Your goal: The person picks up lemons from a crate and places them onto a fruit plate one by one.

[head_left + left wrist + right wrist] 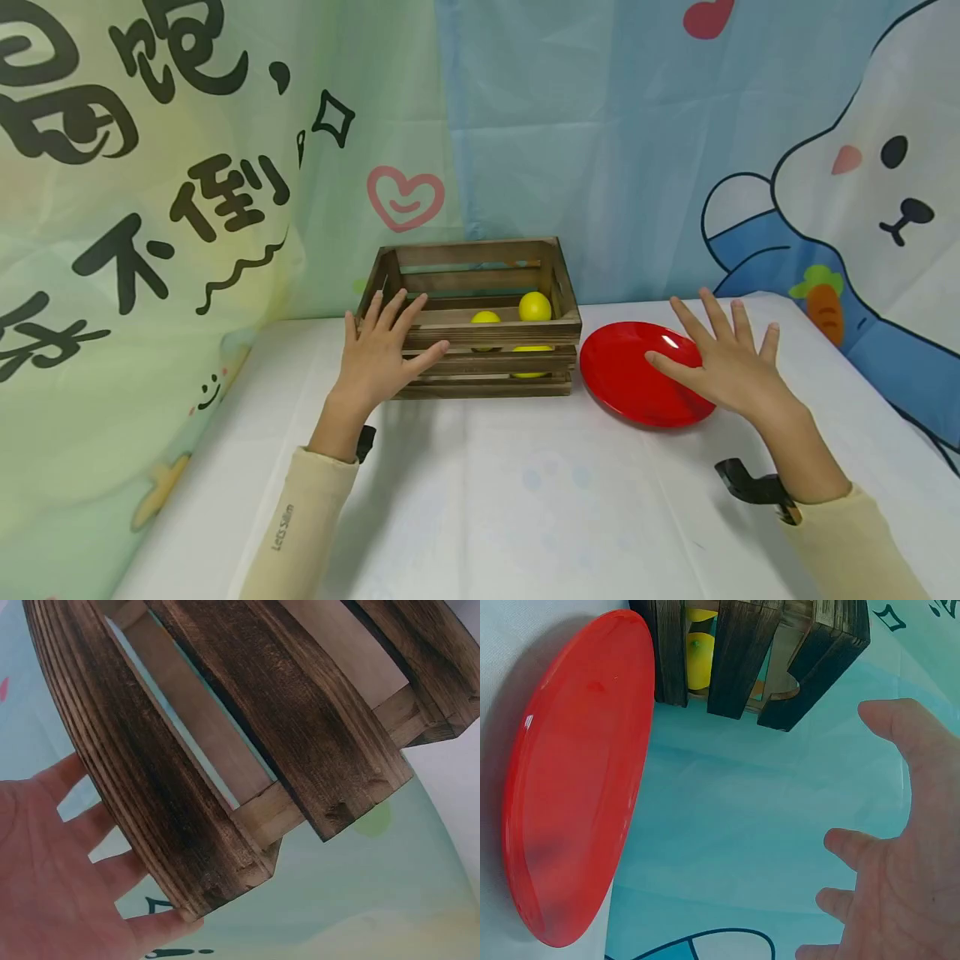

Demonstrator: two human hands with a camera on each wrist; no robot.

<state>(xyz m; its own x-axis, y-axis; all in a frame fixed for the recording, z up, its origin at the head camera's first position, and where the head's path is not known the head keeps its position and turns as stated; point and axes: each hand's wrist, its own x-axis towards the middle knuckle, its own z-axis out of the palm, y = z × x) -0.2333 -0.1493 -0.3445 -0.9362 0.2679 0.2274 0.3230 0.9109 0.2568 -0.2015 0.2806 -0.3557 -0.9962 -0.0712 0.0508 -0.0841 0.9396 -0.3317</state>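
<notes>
Slatted wooden crate: just left of red plate; yellow balls inside. Red plate: nothing seen on it. Left hand: by crate, fingers spread, nothing grasped. Right hand: near plate, likewise. Progress, judged: no handling underway; all done or all left, cannot tell.

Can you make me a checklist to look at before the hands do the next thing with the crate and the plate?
1. Left hand open, holding nothing: ok.
2. Right hand open, holding nothing: ok.
3. Wooden crate upright on the white table: ok.
4. Yellow round things inside the crate: ok.
5. Red plate lying on the table, on the crate's right-hand side: ok.
6. Exact number of yellow things: cannot tell, because the crate hides some of its inside.
</notes>
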